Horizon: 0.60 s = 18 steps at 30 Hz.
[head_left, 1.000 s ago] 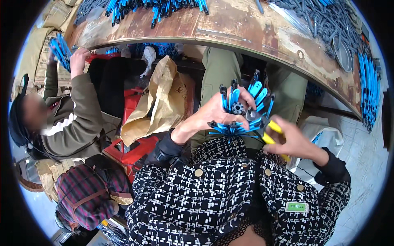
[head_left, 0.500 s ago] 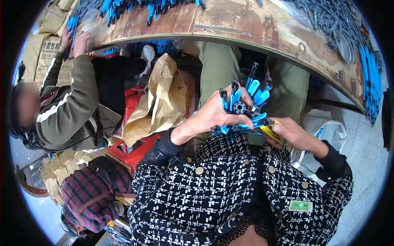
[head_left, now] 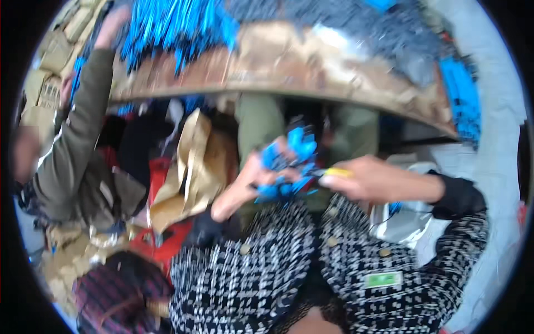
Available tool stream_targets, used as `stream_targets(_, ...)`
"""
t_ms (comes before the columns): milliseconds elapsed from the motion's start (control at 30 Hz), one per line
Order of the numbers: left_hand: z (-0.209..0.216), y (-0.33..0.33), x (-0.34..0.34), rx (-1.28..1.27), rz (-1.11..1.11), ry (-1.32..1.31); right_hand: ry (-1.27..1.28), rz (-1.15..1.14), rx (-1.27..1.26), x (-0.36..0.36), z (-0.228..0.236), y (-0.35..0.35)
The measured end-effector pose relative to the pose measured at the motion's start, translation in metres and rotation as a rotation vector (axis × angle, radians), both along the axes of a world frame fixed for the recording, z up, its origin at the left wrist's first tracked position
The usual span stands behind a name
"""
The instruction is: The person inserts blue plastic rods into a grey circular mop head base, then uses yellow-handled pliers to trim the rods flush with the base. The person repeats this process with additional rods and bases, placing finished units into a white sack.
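Short of the near edge of the wooden surface (head_left: 261, 58), below its middle, the person's left grip (head_left: 255, 177) is wrapped around a bundle of blue pieces (head_left: 303, 142). The right grip (head_left: 359, 179) is clenched on a yellow-handled tool (head_left: 339, 173) pointing toward the bundle; blur hides whether the two touch. On the surface's left part lies a blue heap (head_left: 178, 33), and gray parts (head_left: 356, 25) spread over its right part. A co-worker's sleeve (head_left: 78, 139) reaches toward its left end; a brown paper sack (head_left: 186, 167) stands below its left half.
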<state>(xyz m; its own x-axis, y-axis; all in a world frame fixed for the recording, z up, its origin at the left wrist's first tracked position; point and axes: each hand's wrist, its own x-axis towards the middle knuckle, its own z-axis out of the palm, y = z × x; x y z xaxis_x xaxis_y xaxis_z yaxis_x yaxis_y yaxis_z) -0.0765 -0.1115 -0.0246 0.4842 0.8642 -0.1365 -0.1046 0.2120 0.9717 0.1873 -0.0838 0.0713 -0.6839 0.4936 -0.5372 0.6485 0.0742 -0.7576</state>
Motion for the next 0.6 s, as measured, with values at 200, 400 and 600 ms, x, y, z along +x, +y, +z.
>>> stream_targets(200, -0.005, -0.006, -0.058, -0.107, 0.591, -0.241, -0.141, -0.211, 1.001, 0.056, -0.020, 0.052)
stream_targets(400, 0.062, 0.039, -0.019, 0.178, 0.502, -0.525, -0.157, -0.233, 1.449, 0.104, -0.061, 0.102)
stream_targets(600, 0.128, 0.109, 0.102, 0.245, 0.181, -0.559, 0.804, -0.359, 0.243, 0.096, -0.007, 0.019)
